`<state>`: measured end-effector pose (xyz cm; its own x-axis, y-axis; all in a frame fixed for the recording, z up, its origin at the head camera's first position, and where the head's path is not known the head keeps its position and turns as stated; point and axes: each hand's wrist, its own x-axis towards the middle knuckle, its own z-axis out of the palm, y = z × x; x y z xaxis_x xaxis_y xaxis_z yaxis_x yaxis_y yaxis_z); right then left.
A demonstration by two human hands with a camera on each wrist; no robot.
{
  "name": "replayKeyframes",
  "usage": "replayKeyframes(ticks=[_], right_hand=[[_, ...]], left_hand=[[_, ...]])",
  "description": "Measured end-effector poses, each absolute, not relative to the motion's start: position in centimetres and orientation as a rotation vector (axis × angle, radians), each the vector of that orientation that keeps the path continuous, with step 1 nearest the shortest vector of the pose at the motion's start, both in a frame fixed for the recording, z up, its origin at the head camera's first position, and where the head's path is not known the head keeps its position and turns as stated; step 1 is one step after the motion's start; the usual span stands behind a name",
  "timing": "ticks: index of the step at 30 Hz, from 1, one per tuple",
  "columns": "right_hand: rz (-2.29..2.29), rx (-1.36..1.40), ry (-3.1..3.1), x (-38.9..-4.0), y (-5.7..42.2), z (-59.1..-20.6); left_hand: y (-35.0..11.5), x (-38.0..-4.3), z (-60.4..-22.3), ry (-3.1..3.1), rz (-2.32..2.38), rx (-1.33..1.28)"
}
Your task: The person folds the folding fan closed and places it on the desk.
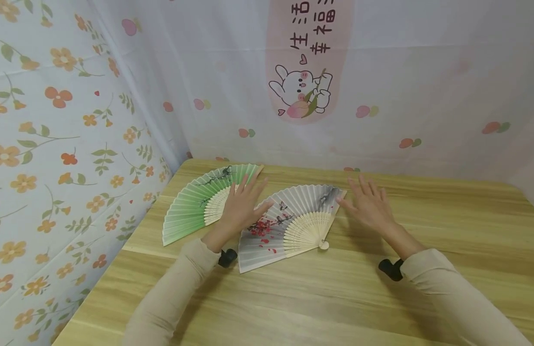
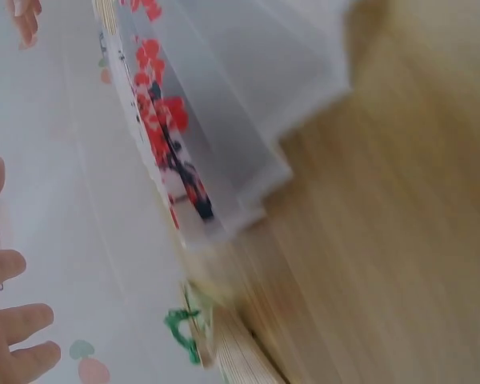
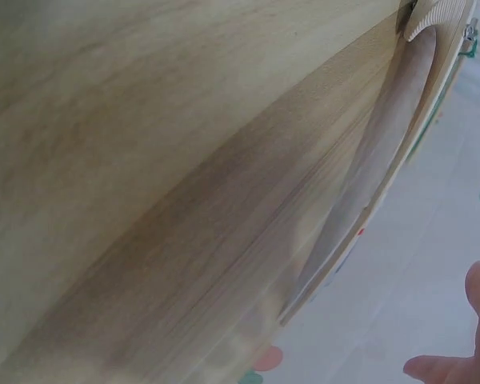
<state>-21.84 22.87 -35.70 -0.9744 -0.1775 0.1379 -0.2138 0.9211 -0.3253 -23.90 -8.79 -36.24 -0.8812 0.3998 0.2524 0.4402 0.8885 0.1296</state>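
Observation:
Two folding fans lie spread on the wooden table. The green folding fan (image 1: 187, 214) is at the back left, and the grey-white folding fan (image 1: 267, 240) with red blossoms lies nearer, right of it. My left hand (image 1: 241, 204) hovers with spread fingers over where the two fans meet, hiding part of both. Beside the right edge of the grey-white fan, my right hand (image 1: 370, 204) is held above the table, its fingers straight and apart. Neither hand holds anything. In the left wrist view a green tassel loop (image 2: 180, 328) shows near the green fan's pivot.
The wooden table (image 1: 293, 302) reaches back to a white printed cloth (image 1: 224, 86) with a rabbit picture. Another cloth (image 1: 55, 144) with orange flowers hangs along the left side. Black wrist mounts (image 1: 391, 270) sit under both sleeves.

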Motion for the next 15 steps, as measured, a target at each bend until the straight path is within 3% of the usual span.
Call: replayKeyframes(ticks=[15], right_hand=[[0.878, 0.297, -3.008, -22.6, 23.0, -36.3]], left_hand=[[-12.2, -20.8, -36.2, -2.827, -0.479, -0.642]])
